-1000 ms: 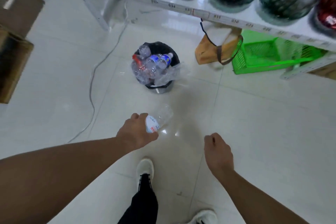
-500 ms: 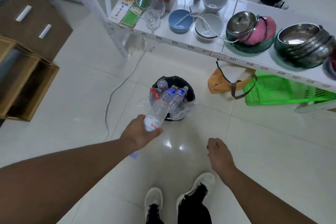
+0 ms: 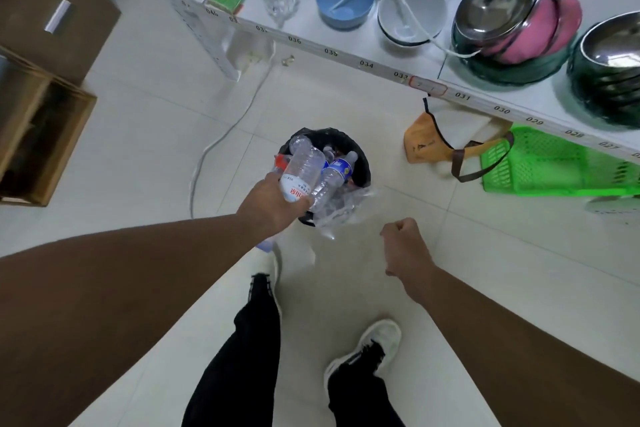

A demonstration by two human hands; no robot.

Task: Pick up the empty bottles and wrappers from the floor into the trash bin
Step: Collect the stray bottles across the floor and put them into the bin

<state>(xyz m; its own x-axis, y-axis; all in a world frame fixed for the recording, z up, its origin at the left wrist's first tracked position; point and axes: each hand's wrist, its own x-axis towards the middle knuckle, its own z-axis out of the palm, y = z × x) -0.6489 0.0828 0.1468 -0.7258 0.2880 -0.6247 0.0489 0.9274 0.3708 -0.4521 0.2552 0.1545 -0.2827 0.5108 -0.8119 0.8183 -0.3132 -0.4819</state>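
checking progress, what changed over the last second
The left hand, gripping a clear bottle, carried it from above the floor to over the trash bin. The person stepped closer. The right hand stayed curled and empty; the bottle is not yet released.

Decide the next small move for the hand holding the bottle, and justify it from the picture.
Probably release it. The left hand grips the clear bottle by its labelled end, with the rest held over the black-lined trash bin, which is already heaped with bottles, so letting go from low down may keep it from rolling off.
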